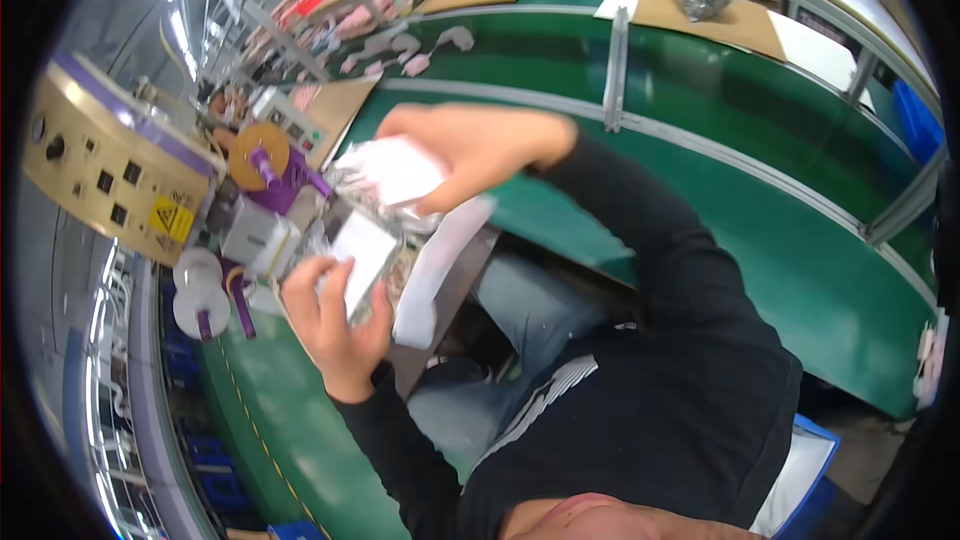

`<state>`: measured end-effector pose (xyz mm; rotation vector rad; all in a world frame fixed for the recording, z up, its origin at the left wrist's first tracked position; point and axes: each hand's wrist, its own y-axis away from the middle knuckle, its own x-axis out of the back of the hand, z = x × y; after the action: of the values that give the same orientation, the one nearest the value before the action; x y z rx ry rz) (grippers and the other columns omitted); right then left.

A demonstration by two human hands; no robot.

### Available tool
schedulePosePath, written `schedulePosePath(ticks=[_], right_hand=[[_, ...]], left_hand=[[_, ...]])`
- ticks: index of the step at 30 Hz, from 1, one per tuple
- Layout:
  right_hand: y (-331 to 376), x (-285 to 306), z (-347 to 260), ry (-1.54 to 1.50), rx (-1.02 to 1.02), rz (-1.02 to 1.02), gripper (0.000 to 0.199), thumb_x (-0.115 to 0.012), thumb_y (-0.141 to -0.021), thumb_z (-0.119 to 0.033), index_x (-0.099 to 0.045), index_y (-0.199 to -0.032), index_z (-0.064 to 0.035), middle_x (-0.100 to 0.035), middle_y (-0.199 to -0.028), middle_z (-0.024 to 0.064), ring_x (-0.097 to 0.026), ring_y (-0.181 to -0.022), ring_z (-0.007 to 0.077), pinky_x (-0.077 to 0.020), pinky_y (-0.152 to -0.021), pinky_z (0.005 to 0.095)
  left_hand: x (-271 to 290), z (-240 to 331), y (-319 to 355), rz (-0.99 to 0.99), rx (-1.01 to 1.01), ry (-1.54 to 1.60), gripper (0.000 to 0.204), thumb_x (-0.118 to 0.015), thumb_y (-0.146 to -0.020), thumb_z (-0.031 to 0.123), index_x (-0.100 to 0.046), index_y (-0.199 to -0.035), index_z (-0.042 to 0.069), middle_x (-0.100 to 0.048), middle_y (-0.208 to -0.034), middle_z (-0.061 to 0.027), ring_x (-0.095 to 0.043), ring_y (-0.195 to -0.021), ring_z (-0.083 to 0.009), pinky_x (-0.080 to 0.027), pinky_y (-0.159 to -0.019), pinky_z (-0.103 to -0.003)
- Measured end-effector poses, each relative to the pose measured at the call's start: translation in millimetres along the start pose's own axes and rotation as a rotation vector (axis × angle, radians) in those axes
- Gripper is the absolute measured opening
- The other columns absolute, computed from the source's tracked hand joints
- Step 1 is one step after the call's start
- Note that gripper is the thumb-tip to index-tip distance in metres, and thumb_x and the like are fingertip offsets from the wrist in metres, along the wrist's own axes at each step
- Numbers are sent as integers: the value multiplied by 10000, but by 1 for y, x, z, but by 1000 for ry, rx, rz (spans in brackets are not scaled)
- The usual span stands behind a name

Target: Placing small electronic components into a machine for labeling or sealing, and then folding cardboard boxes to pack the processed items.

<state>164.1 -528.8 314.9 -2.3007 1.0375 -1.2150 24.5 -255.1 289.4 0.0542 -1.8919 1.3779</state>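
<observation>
My right hand [480, 145], blurred by motion, is closed on a white, soft-looking bundle [398, 170] with shiny clear film around its edge. Nearer to me, my left hand [335, 325] has its thumb and fingers curled around the near end of a white, flat rectangular piece [366, 252]. Crinkled clear film shows beside that piece; what it wraps is too blurred to tell. A bent white sheet or liner [432, 285] lies at the right of both hands, along the edge of a box or tray that is mostly hidden.
At the left stands a gold-coloured machine [110, 155] with knobs and a yellow warning label. Next to it are a brown reel [259, 155] and white rolls [200, 305] on purple holders. A green conveyor [720, 205] with metal rails runs behind; cardboard [700, 15] lies on a shelf.
</observation>
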Motion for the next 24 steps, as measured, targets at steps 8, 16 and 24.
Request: schedulePosePath(ticks=[8, 16, 24], right_hand=[[193, 162, 1, 639, -483, 589, 606, -782, -761, -64, -573, -1325, 2, -641, -1144, 140, -632, -1075, 263, -494, -990, 379], [388, 264, 160, 1079, -1083, 544, 284, -610, -955, -186, -626, -1117, 47, -664, -1085, 334, -628, -1063, 510, -482, -961, 545], [75, 127, 242, 746, -524, 334, 284, -725, -914, -136, -643, -1147, 6, -659, -995, 152, -667, -921, 290, -532, -837, 407]], left_hand=[[-25, -134, 106, -270, 176, 12, 163, -801, -779, 140, -694, -865, 52, -674, -873, -109, -649, -841, -332, -483, -749, -446], [-75, -244, 243, 90, 869, -134, 209, -766, -837, 163, -615, -745, 52, -640, -753, -123, -638, -681, -338, -495, -619, -449], [-74, -236, 242, 100, 914, -247, 195, -750, -850, 167, -614, -758, 62, -620, -762, -100, -651, -730, -320, -515, -660, -447]])
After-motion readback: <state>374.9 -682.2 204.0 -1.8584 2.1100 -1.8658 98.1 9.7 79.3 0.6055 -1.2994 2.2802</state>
